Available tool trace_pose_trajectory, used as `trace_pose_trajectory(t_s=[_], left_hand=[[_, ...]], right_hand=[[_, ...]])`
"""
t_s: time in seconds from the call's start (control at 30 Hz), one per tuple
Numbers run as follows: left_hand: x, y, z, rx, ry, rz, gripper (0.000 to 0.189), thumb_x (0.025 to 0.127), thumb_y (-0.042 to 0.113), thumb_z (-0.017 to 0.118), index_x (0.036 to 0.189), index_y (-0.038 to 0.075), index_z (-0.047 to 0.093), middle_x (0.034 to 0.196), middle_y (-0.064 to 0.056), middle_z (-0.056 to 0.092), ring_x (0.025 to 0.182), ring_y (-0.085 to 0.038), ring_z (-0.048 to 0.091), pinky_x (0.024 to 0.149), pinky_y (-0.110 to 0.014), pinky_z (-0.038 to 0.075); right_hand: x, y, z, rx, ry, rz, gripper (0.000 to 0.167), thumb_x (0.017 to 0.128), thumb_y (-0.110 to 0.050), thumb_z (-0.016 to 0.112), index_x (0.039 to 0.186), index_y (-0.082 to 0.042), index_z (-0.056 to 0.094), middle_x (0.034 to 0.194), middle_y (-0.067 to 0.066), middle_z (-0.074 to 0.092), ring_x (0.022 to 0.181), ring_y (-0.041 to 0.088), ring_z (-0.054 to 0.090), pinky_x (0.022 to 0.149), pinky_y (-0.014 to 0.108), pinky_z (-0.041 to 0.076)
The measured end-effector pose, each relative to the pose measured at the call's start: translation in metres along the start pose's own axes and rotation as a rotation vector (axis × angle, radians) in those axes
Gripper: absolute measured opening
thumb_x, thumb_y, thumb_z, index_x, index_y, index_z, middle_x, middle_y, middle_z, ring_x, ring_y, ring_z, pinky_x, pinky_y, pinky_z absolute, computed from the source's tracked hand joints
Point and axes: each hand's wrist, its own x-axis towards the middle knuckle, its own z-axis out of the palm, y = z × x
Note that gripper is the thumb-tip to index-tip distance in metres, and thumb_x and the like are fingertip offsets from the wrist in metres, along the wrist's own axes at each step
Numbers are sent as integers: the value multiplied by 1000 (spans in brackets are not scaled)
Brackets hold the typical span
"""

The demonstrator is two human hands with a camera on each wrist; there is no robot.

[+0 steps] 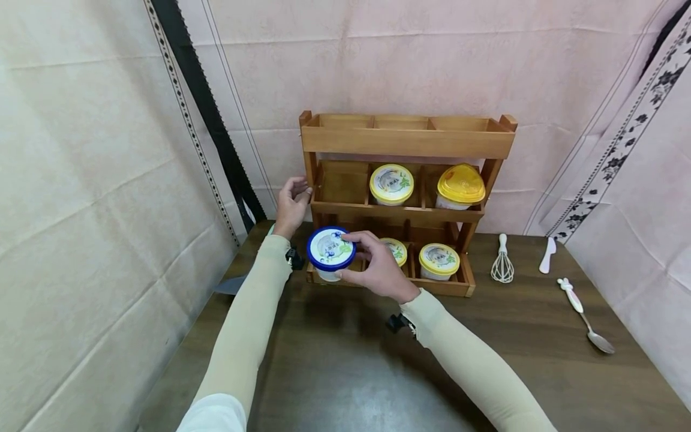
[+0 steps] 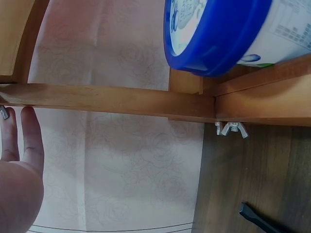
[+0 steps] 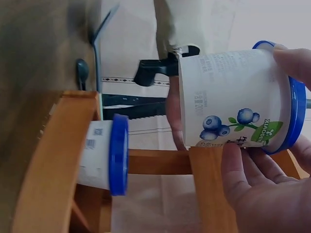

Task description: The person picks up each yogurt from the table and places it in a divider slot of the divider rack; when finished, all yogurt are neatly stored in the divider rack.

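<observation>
My right hand (image 1: 380, 268) grips a white yogurt tub (image 3: 233, 104) with a blue lid (image 1: 330, 248) and blueberries printed on its side. It holds the tub in front of the left end of a wooden shelf rack (image 1: 405, 143). My left hand (image 1: 293, 204) touches the rack's left side post, its visible fingers (image 2: 33, 136) fairly straight. A second blue-lidded tub (image 3: 119, 154) sits in the bottom tier's left compartment, hidden in the head view. Yellow-lidded tubs stand on the middle tier (image 1: 391, 184) and the bottom tier (image 1: 439, 261).
The domed yellow-lidded tub (image 1: 460, 186) stands at the middle tier's right. A whisk (image 1: 502, 267), a white-handled utensil (image 1: 547, 255) and a spoon (image 1: 585, 316) lie on the table to the right. Dark utensils (image 3: 82, 73) lie left of the rack. Cloth walls enclose the table.
</observation>
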Motion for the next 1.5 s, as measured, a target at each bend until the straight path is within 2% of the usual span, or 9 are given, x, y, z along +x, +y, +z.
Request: trace_pose_trajectory(t_s=[0.17,0.33,0.53,0.77,0.93,1.1,1.37,1.5], left_hand=[[0,-3,0,-1,3,-2,29,105,9,65,134,7,63,135,-13,65,129,-25,62,114,-42,51],[1,-1,0,-5,-2,-13,30,105,11,66,135,8,63,137,-13,64,130,-25,61,116,-43,50],[1,1,0,-3,-9,-35,30,105,13,66,135,10,62,137,-11,64,131,-23,60,117,-40,49],[0,0,0,4,-4,-17,29,105,10,66,134,9,63,134,-12,64,129,-25,62,115,-44,51],[1,-1,0,21,2,-3,30,105,11,67,134,8,63,132,-12,65,128,-24,63,110,-40,54],[-1,-3,0,31,3,-1,30,105,9,66,134,8,63,133,-12,64,127,-23,64,112,-38,53],[0,0,0,36,4,-6,30,106,12,66,135,10,63,134,-11,64,130,-24,62,115,-43,50],[1,0,0,34,2,-3,30,105,14,68,134,10,63,134,-11,65,128,-24,62,115,-44,50]], right_hand=[[8,-6,-7,-15,19,-17,68,84,-27,93,143,-20,60,139,3,59,123,24,64,104,55,58],[21,-14,-16,-42,47,-29,67,85,-25,92,144,-20,60,140,2,59,123,22,64,103,47,60],[35,-21,-24,-25,62,-37,68,85,-24,91,145,-17,58,142,5,57,125,23,63,106,52,57],[50,-25,-28,-42,104,-36,69,86,-24,91,145,-15,57,141,8,57,127,28,61,107,54,56],[62,-26,-30,-82,149,-36,69,87,-24,90,146,-14,56,143,9,56,128,26,62,108,51,56],[73,-28,-29,-154,202,-38,69,88,-26,89,147,-15,56,141,9,57,126,24,61,107,43,57],[91,-27,-24,-171,243,-18,68,91,-25,86,149,-11,53,145,11,52,139,28,56,111,40,54],[98,-24,-21,-193,263,-21,68,92,-25,85,149,-10,53,147,12,51,140,29,55,111,38,54]])
